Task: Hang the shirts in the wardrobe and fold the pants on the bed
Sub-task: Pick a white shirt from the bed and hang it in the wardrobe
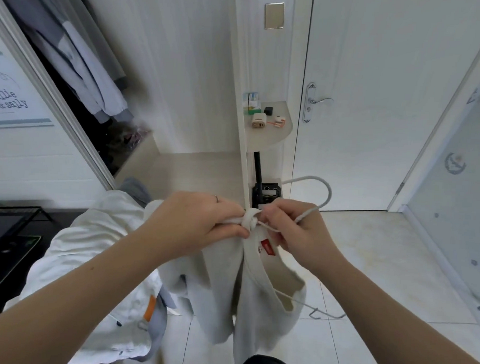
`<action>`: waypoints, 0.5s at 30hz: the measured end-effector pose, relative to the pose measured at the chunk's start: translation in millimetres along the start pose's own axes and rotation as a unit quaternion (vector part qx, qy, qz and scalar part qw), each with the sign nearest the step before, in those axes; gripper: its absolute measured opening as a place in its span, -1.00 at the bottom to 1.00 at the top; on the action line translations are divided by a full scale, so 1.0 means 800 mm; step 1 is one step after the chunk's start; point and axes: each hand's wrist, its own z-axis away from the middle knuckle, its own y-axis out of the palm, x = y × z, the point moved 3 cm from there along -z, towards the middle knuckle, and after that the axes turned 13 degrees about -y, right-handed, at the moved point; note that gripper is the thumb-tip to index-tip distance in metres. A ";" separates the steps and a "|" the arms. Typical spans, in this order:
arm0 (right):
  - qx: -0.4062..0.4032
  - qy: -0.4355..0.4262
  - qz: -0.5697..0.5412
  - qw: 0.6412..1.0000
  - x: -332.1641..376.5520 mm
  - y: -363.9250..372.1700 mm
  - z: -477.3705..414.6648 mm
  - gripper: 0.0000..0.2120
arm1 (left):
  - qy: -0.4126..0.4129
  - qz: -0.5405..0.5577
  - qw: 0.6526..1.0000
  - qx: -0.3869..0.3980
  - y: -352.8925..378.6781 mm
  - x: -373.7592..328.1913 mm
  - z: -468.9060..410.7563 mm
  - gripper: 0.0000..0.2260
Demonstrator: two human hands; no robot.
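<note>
1. left hand [201,224] is closed tight on a bunched fold of the cream shirt [255,306] at the collar, with the fingers curled over the cloth. there is a ring on one finger.
2. right hand [294,231] pinches the neck of the white hanger [328,194] just beside the left hand. its hook loops up and away from the fingers.
3. the shirt hangs from both hands in front of the body, above the tiled floor [380,270]. a red label [267,247] shows inside the collar.
4. one hanger arm pokes out of the shirt's opening low on the right.
5. heap of pale clothes [98,244] lies low on the left. what it rests on cannot be told.
6. open wardrobe [70,136] is on the upper left, with grey and pale blue garments [81,65] hanging inside, well apart from the held shirt.
7. ahead is a white door [374,105], with a small rounded shelf [282,134] beside it carrying a few small items.
</note>
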 end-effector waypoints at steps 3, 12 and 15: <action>-0.006 -0.014 0.075 0.997 -0.006 0.003 -0.007 -0.60 | -0.059 0.014 0.996 0.068 0.019 -0.004 0.000 -0.43; 0.021 -0.101 0.268 0.958 -0.031 -0.024 0.070 -0.75 | -0.184 0.229 0.956 -0.011 0.056 0.009 0.031 -0.80; 0.153 -0.045 0.279 0.947 -0.059 0.008 0.101 -0.53 | -0.228 0.288 0.930 -0.034 0.071 0.001 0.043 -0.83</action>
